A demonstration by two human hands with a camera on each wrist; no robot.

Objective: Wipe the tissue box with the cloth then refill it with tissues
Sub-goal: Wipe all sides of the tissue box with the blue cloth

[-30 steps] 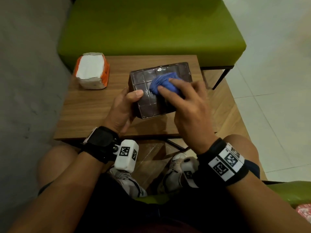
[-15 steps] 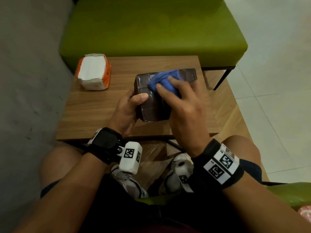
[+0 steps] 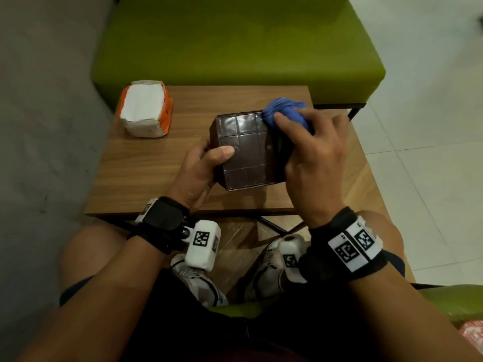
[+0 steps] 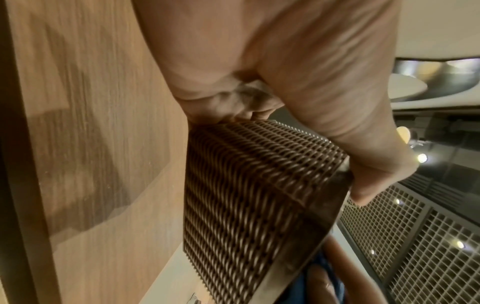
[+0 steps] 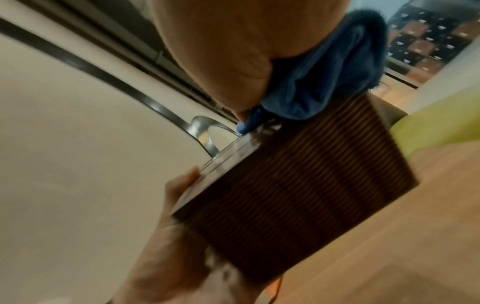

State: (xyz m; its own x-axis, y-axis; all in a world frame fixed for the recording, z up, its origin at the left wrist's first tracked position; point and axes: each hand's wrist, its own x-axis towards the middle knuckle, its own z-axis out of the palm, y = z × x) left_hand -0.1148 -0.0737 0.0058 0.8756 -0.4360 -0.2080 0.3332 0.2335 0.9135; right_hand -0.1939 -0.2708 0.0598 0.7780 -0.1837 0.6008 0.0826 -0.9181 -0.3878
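Note:
The dark brown tissue box (image 3: 245, 150) is tilted up off the wooden table (image 3: 156, 165), its glossy gridded face toward me and its woven sides (image 4: 249, 197) (image 5: 298, 195) plain in both wrist views. My left hand (image 3: 209, 163) grips its left edge, thumb lying on the glossy face. My right hand (image 3: 311, 152) holds a bunched blue cloth (image 3: 285, 111) (image 5: 327, 74) against the box's far right corner. A white tissue pack in an orange wrapper (image 3: 145, 108) sits at the table's far left.
A green upholstered bench (image 3: 235, 40) runs along the far edge of the table. A grey wall is on the left and pale floor tiles on the right. My knees and shoes are just under the near table edge.
The box has turned and tipped more upright in my left hand. The right hand with the cloth has slid from the middle of the glossy face to its far right corner.

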